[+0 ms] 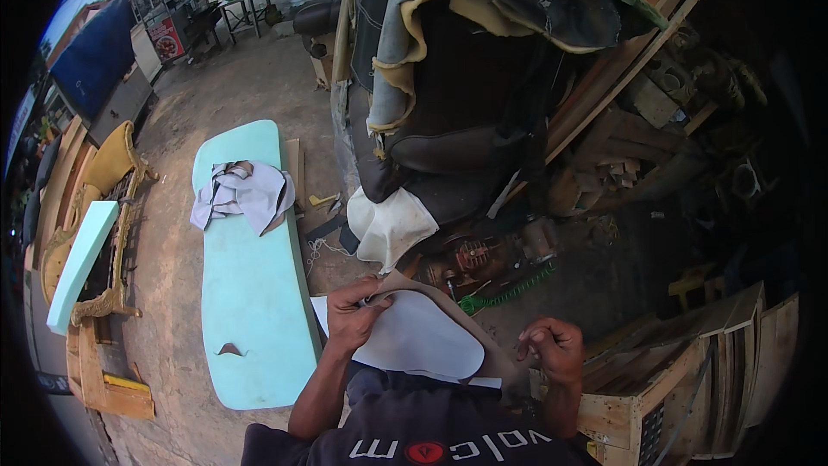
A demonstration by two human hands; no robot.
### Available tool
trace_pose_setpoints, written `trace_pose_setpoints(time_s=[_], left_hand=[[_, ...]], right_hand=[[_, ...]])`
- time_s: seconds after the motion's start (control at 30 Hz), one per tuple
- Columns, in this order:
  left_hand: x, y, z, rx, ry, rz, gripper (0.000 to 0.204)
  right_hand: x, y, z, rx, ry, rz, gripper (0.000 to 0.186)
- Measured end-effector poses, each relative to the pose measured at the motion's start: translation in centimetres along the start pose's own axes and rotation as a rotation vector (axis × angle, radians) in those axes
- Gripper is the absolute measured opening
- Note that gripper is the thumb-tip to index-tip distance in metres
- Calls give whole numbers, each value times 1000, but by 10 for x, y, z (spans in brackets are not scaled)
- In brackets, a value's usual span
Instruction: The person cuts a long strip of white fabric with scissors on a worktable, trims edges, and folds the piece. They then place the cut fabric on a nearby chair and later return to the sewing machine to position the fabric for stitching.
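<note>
My left hand (pixel 355 315) is closed on the upper left edge of a brown sheet (pixel 448 300) that looks like upholstery material, its thumb over the edge. A white rounded piece (pixel 423 336) lies against that sheet, close to my body; whether the two are joined I cannot tell. My right hand (pixel 554 349) is raised beyond the sheet's right edge, fingers curled toward the thumb. Anything pinched there is too small to make out.
A long turquoise foam pad (pixel 259 311) lies to the left, grey fabric scraps (pixel 241 194) on it. Ahead are a dark covered seat (pixel 466 103), a white cloth (pixel 392 229) and a compressor-like machine (pixel 474 255) with a green coiled hose (pixel 509 293). Wooden frames (pixel 638 388) stand right.
</note>
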State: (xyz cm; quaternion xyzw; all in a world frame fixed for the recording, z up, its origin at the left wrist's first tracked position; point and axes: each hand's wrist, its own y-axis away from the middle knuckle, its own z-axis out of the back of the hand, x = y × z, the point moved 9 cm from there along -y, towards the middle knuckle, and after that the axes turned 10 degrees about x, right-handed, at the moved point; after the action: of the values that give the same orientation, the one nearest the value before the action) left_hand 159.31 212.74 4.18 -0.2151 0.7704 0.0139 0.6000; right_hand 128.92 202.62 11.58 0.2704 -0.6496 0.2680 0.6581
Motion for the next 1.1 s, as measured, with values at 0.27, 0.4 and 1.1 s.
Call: trace_pose_setpoints(time_s=[0.27,0.4,1.1], left_hand=[[6,-102,-232,338,-154,-156,39],[23,-139,-313,505,-35,-206,42],[71,-194,-663,1086,507,197,10]], right_hand=[[89,-4,125,-252,611,338,27],[97,11,196,-361,567,229,19],[185,218,425,-1421,724,207,13]])
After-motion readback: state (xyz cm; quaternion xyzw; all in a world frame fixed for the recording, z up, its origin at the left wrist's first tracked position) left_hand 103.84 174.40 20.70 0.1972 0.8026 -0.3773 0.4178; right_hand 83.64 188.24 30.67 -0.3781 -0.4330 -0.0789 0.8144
